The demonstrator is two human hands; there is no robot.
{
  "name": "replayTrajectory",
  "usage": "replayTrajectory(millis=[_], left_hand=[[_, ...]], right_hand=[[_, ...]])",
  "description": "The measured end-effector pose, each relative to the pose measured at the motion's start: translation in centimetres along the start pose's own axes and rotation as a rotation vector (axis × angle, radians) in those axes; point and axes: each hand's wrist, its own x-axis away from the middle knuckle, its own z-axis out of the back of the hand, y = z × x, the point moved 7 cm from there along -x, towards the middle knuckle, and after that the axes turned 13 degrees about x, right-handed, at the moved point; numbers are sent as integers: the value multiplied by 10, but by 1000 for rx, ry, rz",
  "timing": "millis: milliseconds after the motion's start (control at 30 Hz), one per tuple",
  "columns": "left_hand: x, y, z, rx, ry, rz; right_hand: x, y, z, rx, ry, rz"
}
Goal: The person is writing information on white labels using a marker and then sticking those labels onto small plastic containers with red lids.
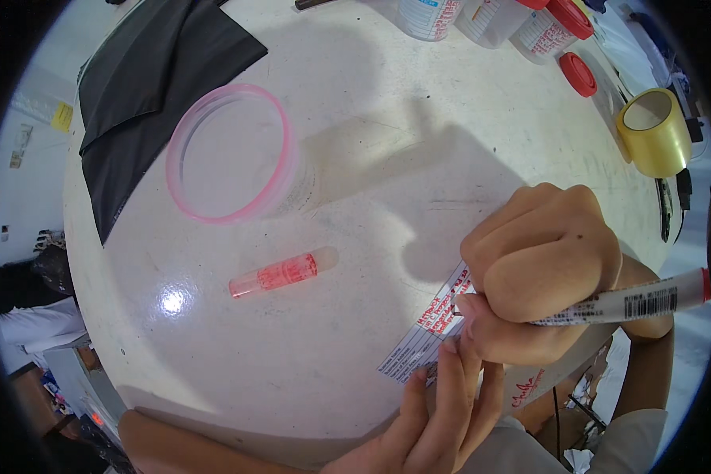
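My right hand (541, 272) is closed around a white marker pen (648, 302) with a red end, its barrel slanting out to the right. The pen's tip is hidden by my fingers, close over a paper label strip (436, 314). Red handwriting covers the upper part of this strip, and printed lines show at its lower left end. My left hand (442, 411) rests at the strip's lower edge, fingers stretched out and the fingertips pressing on the paper. To their left, apart from both hands, lies a small clear tube (280, 275) with red markings around it.
A clear round container with a pink rim (284, 154) stands left of centre, beside a black folded sheet (126, 118). At the far right are clear cups (426, 17), some red-lidded, a loose red lid (578, 75) and a yellowish tape roll (662, 146). The table edge curves near my body.
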Motion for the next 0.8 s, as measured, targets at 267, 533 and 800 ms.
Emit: replayTrajectory(millis=[267,533,800], left_hand=[[1,1,1,6,-55,3],[-4,-1,7,4,-38,-2],[-2,-1,19,-72,5,52]], right_hand=[[-1,-2,1,22,-34,12],[-1,-2,2,46,-11,-1],[0,0,0,31,5,-28]])
